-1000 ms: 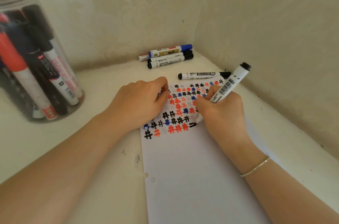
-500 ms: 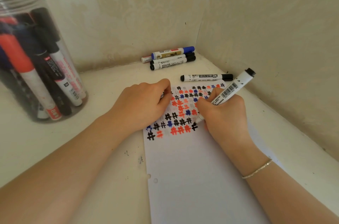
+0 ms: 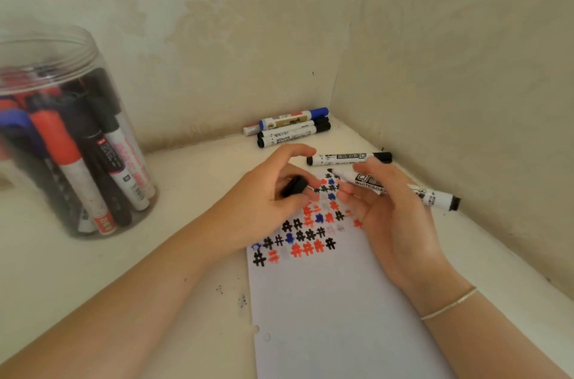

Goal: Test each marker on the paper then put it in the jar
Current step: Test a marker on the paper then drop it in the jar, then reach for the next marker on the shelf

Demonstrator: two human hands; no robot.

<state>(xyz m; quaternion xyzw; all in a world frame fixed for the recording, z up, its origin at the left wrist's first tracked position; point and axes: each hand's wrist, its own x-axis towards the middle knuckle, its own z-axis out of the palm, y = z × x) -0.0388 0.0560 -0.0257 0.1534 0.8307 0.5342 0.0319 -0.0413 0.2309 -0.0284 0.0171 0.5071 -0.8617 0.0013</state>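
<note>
My right hand point(image 3: 388, 211) holds an uncapped black whiteboard marker point(image 3: 372, 183) above the paper point(image 3: 335, 310), its tip pointing left. My left hand point(image 3: 270, 198) grips the black cap point(image 3: 295, 186) a short way from that tip. The paper's upper part is filled with black, red and blue hash marks. The clear plastic jar point(image 3: 71, 136) stands at the left with several markers upright inside.
A black marker point(image 3: 348, 158) lies just beyond my hands. Three more markers point(image 3: 289, 127), one blue-capped and two black-capped, lie in the corner against the wall. Walls close in at the back and the right. Small ink spots mark the white surface left of the paper.
My right hand has lifted the marker off the paper and turned it level, tip to the left. My left hand has risen from the sheet, showing the black cap in its fingers.
</note>
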